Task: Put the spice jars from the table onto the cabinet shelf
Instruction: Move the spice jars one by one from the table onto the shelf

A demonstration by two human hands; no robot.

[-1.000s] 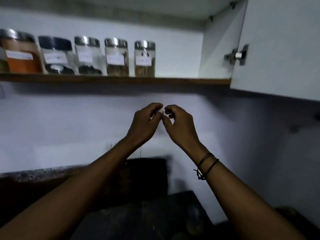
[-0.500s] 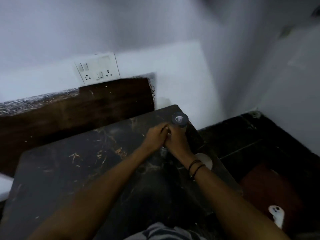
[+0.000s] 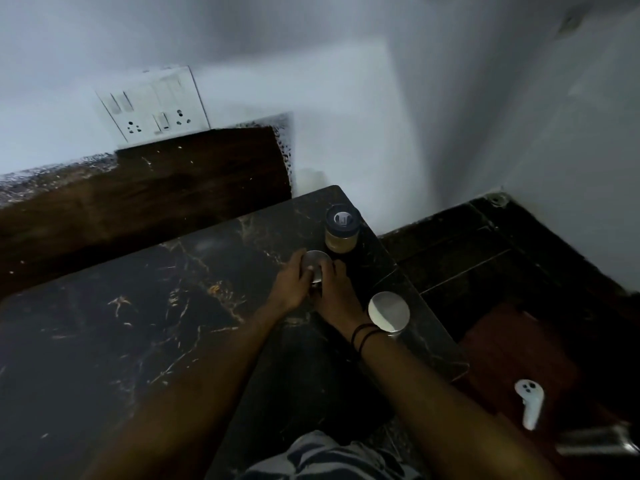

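Observation:
Three spice jars stand near the right edge of the dark marble table [image 3: 145, 306]. My left hand [image 3: 291, 282] and my right hand [image 3: 337, 292] wrap from both sides around the middle jar [image 3: 317, 266], whose silver lid shows between my fingers. Just behind it stands a jar with a black lid [image 3: 342, 230] and yellowish contents. A third jar with a silver lid [image 3: 389, 311] sits by my right wrist. The cabinet shelf is out of view.
A switch and socket plate [image 3: 156, 105] is on the white wall behind the table. Dark floor tiles [image 3: 485, 258] lie to the right, with a white controller [image 3: 528, 403] lying on a reddish mat [image 3: 502, 355].
My view dropped from the shelf of jars to the table. Both hands came down from below the shelf and closed around the middle silver-lidded jar.

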